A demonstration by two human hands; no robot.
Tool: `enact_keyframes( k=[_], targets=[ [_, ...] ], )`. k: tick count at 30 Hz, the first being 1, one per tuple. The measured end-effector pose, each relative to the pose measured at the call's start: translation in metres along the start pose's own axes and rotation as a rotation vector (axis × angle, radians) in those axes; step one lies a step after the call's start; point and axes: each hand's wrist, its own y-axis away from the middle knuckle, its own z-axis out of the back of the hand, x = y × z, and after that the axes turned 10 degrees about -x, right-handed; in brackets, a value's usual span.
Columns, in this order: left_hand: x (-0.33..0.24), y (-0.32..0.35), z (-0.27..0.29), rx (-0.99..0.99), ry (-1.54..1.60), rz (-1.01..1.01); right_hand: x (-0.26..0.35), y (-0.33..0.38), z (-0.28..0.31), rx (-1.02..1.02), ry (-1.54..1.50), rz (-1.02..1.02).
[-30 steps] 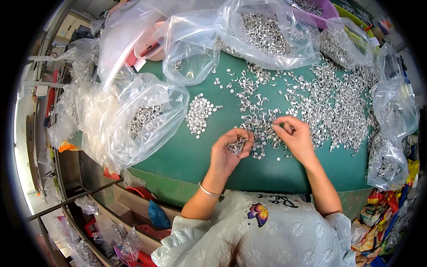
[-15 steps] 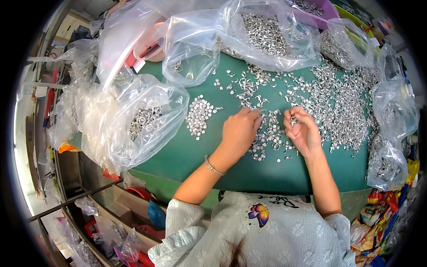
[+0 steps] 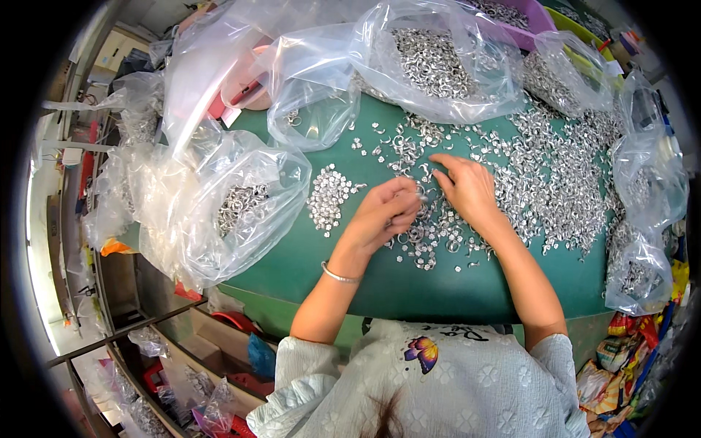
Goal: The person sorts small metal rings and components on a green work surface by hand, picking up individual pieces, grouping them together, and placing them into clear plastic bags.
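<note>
My left hand (image 3: 381,213) is closed above the green table, with a small silvery metal piece (image 3: 421,196), slightly blurred, at its fingertips. My right hand (image 3: 469,188) reaches over the loose pieces, thumb and forefinger apart beside a small curved metal piece (image 3: 425,169). Beneath and between both hands lie scattered silvery metal pieces (image 3: 429,235), some curved and some flower-shaped. Left of my left hand sits a separate heap of flower-shaped metal pieces (image 3: 328,198). A wide spread of curved metal pieces (image 3: 558,182) covers the table to the right.
Clear plastic bags with ring-like metal pieces stand at the left (image 3: 244,208) and far middle (image 3: 434,62). Further bags (image 3: 639,270) line the right edge. A purple bin (image 3: 537,18) is at the back, a pink container (image 3: 255,91) at back left. Open drawers (image 3: 201,343) lie lower left.
My right hand has moved left and away from me, from a raised pinch to thumb and forefinger apart. My left hand has drawn slightly back and turned, showing a piece at its fingertips.
</note>
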Motion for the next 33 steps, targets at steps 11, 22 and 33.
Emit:
enact_keyframes(
  k=[11, 22, 33],
  targets=[
    [0.023, 0.024, 0.016, -0.087, 0.664, 0.094, 0.008, -0.014, -0.005, 0.174, -0.077, -0.095],
    [0.019, 0.049, -0.015, -0.424, 0.427, 0.285, 0.013, 0.041, 0.037, 0.327, -1.391, -0.801],
    [0.105, 0.065, -0.010, -0.098, 0.723, 0.460, 0.049, 0.072, 0.062, 0.576, -0.787, 0.163]
  ],
)
